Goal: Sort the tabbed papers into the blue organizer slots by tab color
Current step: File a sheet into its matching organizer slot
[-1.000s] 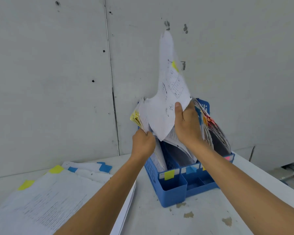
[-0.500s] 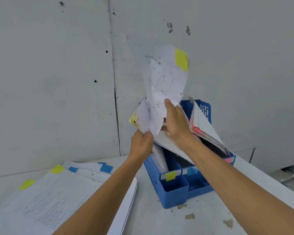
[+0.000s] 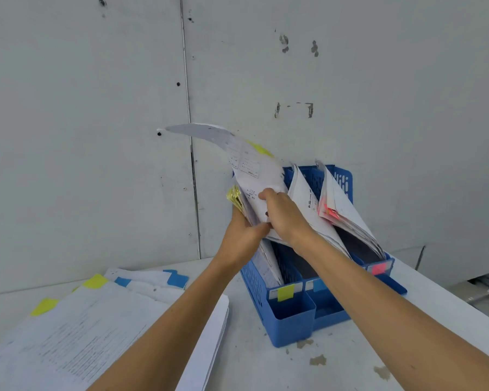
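A sheet (image 3: 251, 176) carrying a yellow tab (image 3: 260, 149) is curling over at the centre of the frame. A person's right hand (image 3: 287, 218) is pinching its lower edge, thumb on the printed face, and appears to be steering it toward the leftmost slot of the blue organizer (image 3: 291, 323). The left hand (image 3: 242, 239), just below and to the left, is gripping the bundle of yellow-tabbed papers (image 3: 235, 197) standing in that slot, apparently holding it aside to make room. The slot is bearing a yellow label (image 3: 285, 292) on its front. The middle slot's papers (image 3: 308, 201) and the pink-tabbed papers (image 3: 340, 204) at right are leaning back toward the wall (image 3: 96, 136). The sort is looking well under way but far from over: all three slots are holding papers, while a pile of loose papers (image 3: 96, 334) with yellow and blue tabs is waiting on the table (image 3: 350, 368) at lower left. This sheet is not yet sitting in its slot.
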